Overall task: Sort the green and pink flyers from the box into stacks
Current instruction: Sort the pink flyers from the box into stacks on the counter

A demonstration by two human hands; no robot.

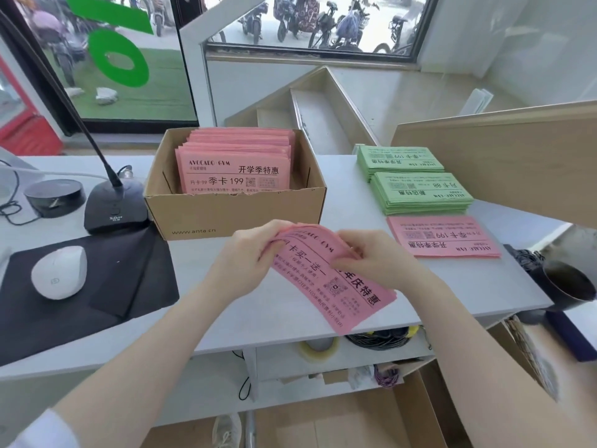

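A cardboard box (206, 218) at the desk's centre holds several pink flyers (235, 169) standing on edge. In front of it, both hands hold a small bundle of pink flyers (339, 286) above the desk. My left hand (255, 257) grips its upper left end, and my right hand (371, 257) pinches its top edge, with the upper sheets curling up. To the right lie two green flyer stacks (399, 160) (423, 192), one behind the other. A pink stack (442, 236) lies in front of them.
A desk microphone (113, 205), a black round device (55, 197) and a white mouse (59, 273) on a black mat sit at the left. A wooden panel (500, 156) rises behind the stacks. A dark cup (568, 286) stands at the right edge. Tape and cables lie on the shelf below.
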